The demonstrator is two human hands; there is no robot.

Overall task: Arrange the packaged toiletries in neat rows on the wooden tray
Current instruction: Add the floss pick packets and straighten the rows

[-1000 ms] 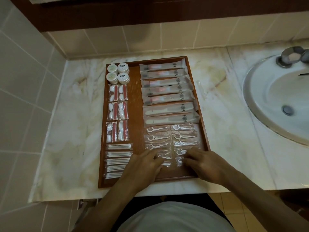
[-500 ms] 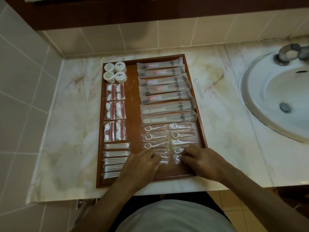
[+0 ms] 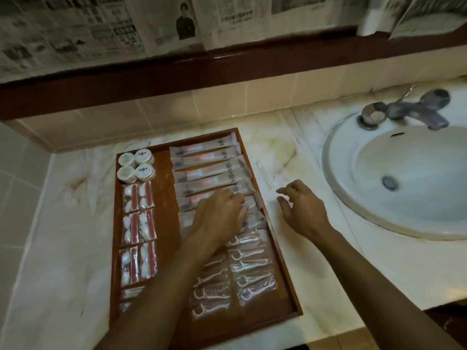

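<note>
The wooden tray [image 3: 166, 231] lies on the marble counter. It holds round white caps [image 3: 136, 166] at the back left, red-and-white packets [image 3: 138, 223] below them, long toothbrush packets [image 3: 207, 170] at the back right and floss-pick packets [image 3: 250, 269] at the front right. My left hand [image 3: 222, 213] rests flat on the lower toothbrush packets, fingers straight. My right hand [image 3: 300, 208] hovers over the counter just right of the tray, fingers loosely spread and holding nothing. A clear packet [image 3: 265, 174] lies on the counter beyond it.
A white sink [image 3: 394, 231] with a metal tap [image 3: 409, 112] takes up the right side. A tiled wall runs behind and to the left. A dark wooden ledge [image 3: 227, 69] with newspaper above it hangs over the counter's back edge.
Both hands left the floss-pick packets at the tray's front. My left hand moved up onto the toothbrush packets; my right hand moved off the tray to the right. The camera tilted up.
</note>
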